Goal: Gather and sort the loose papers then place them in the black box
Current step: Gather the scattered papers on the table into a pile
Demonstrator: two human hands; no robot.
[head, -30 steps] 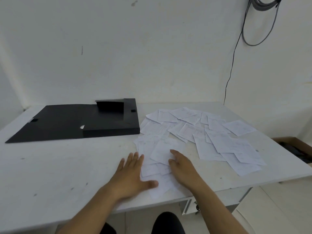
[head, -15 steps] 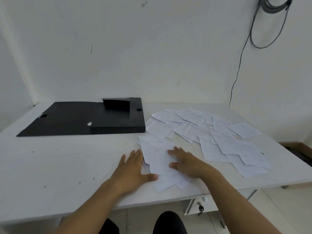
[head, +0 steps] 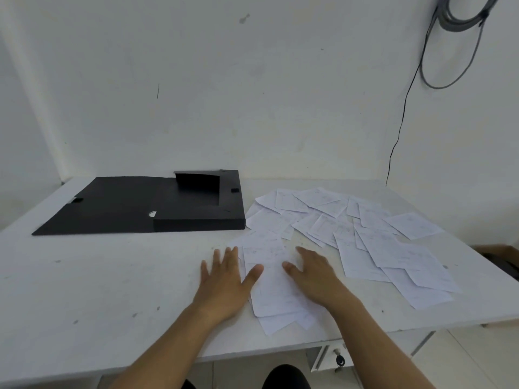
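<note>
The loose papers are white sheets with faint printing, too small to read. They lie fanned and overlapping on the right half of the white desk, from the middle of the frame out towards the right edge. A smaller stack of papers sits at the lower centre, roughly squared but with corners sticking out at its near end, close to the desk's front edge.

The left hand lies flat with straight, spread fingers on the desk at the stack's left side, its thumb resting on the top sheet. The right hand lies flat and relaxed on the stack's right side, fingers straight, pressing the sheets down. Neither hand grasps anything.

The black box stands at the centre left of the frame, towards the back of the desk, with its lid flap opened flat to the left. Its right wall is just beside the nearest sheets of the spread.

The left part of the desk in front of the box is bare, marked with a few small specks. The far right sheets lie near the desk's right edge. A thin black cable hangs down the wall at the upper right. A drawer lock with a key shows under the front edge.
</note>
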